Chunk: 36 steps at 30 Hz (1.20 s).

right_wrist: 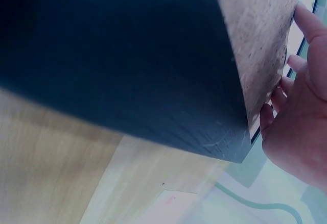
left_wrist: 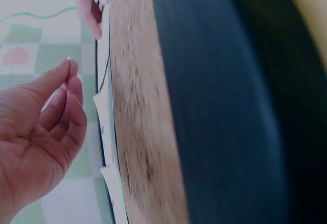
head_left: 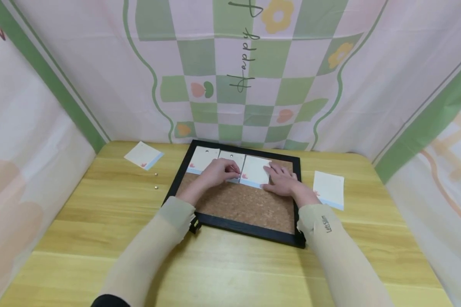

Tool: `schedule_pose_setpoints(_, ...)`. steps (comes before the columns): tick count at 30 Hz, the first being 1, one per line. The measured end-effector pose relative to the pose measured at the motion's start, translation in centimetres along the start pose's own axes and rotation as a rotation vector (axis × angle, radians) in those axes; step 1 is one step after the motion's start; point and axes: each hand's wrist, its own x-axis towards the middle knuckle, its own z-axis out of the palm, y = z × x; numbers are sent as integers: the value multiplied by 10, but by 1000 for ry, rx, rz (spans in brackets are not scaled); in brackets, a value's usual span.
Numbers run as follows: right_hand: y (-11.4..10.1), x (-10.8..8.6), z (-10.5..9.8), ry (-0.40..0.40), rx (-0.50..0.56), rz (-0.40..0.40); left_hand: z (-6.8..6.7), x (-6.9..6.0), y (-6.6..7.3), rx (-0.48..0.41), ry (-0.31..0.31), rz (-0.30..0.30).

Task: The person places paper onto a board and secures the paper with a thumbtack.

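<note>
A black-framed cork board (head_left: 246, 202) lies on the table with three white notes in a row along its far side. My left hand (head_left: 220, 171) is over the middle note (head_left: 235, 157) and pinches a small pushpin (left_wrist: 69, 59) between thumb and forefinger. With fingers spread, my right hand (head_left: 282, 181) rests on the right edge of the third note (head_left: 254, 170) and on the cork beside it. The left note (head_left: 201, 158) and the middle one each bear a small silver pin head near the top edge.
Two loose pins, one a silver pin (head_left: 156, 187), lie on the wooden table (head_left: 230, 273) left of the board. One spare note (head_left: 143, 154) is at the far left, another spare note (head_left: 329, 187) at the right. A patterned curtain (head_left: 230, 64) hangs behind.
</note>
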Motion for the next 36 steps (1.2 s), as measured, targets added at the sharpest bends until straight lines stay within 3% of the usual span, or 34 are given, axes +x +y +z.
schedule_pose_setpoints(6,0,1,1,6,-4,5,15,19,12,7,57,1)
schedule_pose_setpoints(15,2,3,3,11,-11,7,33,38,22,-38,101,-111)
schedule_pose_setpoints(21,0,1,1,10,-24,4,37,47,23,16,132,-140)
schedule_pose_setpoints(28,5,6,3,-3,2,8,39,60,26,-13,134,-202)
schedule_pose_setpoints(36,5,5,3,2,-1,4,46,80,33,65,126,-276)
